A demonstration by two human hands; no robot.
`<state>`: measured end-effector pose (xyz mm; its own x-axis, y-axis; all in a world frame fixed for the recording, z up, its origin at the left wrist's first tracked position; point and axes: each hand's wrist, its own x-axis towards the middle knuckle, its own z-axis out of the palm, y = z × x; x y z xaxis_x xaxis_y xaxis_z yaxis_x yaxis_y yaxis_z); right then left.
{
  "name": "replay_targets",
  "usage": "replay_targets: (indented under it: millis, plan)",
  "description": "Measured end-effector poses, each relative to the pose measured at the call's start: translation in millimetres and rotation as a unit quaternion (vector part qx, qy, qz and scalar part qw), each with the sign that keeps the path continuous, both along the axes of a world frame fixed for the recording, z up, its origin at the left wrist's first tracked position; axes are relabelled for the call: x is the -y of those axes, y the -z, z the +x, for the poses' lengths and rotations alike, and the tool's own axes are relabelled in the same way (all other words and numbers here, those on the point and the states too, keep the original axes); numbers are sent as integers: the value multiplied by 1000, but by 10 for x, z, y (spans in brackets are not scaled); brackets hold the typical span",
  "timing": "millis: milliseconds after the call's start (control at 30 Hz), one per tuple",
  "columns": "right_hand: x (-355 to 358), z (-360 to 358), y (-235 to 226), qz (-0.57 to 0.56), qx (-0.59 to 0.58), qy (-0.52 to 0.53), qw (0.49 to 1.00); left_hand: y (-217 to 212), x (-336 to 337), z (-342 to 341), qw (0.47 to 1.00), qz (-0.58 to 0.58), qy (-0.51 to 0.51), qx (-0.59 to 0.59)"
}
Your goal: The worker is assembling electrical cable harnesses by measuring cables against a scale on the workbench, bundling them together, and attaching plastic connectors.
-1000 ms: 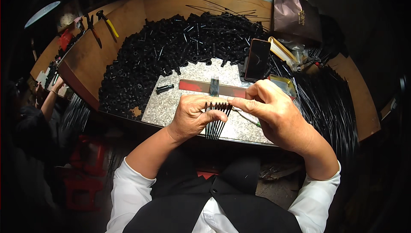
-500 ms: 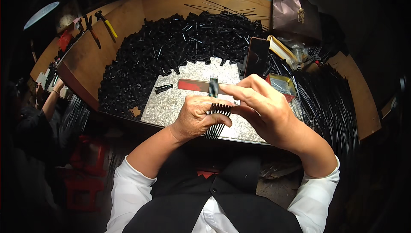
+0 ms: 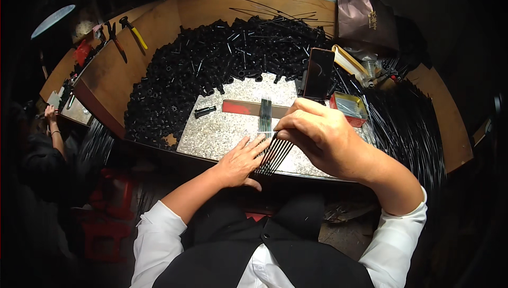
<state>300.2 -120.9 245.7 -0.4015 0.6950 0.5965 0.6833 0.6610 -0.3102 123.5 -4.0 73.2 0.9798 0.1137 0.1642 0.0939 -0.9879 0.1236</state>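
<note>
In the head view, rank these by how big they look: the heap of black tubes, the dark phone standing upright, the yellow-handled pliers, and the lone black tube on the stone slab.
1. Heap of black tubes, by far.
2. Phone.
3. Yellow-handled pliers, though they lie farther from the camera, so the gap to the phone is unsure.
4. Lone black tube.

Black tube pile (image 3: 211, 66) heaped across wooden surface (image 3: 111, 81), around stone slab (image 3: 222, 129). Single black tube (image 3: 205, 111) on slab. Red strip (image 3: 248, 108) beside it. Dark phone (image 3: 319, 74) propped upright. Red tray (image 3: 349, 108) right of phone. Pink bag (image 3: 366, 19) far right. Yellow-handled pliers (image 3: 132, 30) far left. Lamp (image 3: 52, 19) at left edge.
</note>
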Motion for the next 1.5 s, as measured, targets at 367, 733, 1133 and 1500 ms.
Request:
replay_targets:
  millis: [367, 733, 1133, 1500]
  plan:
    - [3, 467, -1321, 186, 14, 201, 962, -1196, 91, 369, 963, -221, 30, 154]
    - [-234, 328, 301, 116, -116, 45, 985, -528, -329, 184, 683, -617, -210, 329]
    - [-283, -510, 2337, -327, -760, -44, 560, 535, 1, 234, 384, -707, -282, 523]
    - [-365, 446, 1092, -277, -494, 88, 819, -36, 462, -172, 659, -718, -107, 196]
